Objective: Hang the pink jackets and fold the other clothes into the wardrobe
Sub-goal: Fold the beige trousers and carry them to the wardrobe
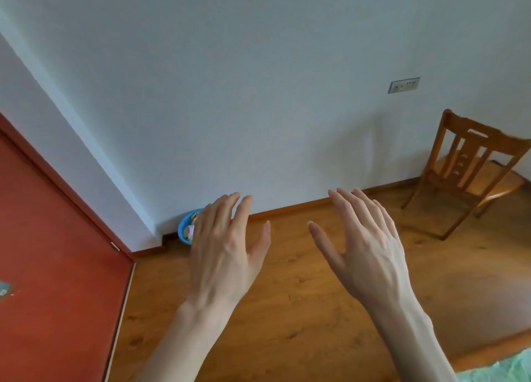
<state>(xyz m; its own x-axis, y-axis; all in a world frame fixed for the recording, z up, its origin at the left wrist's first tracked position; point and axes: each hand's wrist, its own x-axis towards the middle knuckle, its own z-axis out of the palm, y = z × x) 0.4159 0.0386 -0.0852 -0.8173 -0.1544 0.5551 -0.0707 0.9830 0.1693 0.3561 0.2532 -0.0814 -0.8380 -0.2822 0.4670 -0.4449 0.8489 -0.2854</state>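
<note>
Two bare hands are raised side by side in the lower centre of the frame, backs toward the camera, forearms entering from the bottom edge. Left hand [227, 255]: fingers straight and slightly fanned, thumb held out to the side, holding nothing. Right hand [365, 252]: fingers straight and close together, thumb spread away from the palm, likewise holding nothing. The two hands are apart, with bare wooden floor [287, 309] showing between them.

Blue basin [184, 229]: stands on the floor against the white wall [230, 94], left of centre, partly hidden behind the left hand's fingers; it holds bunched pale cloth [190, 231] with pink and light tones, too small and too covered to identify as any particular garment. No wardrobe shows in this view.

Red door [57, 266]: fills the lower left of the frame, its darker red frame running diagonally toward the wall corner. Wooden chair [471, 168]: stands at the right edge, its slatted back toward the camera, near the wall. Wall socket plate [403, 85]: upper right, above the chair. Pale green fabric [500, 367]: a patch in the lower right corner.
</note>
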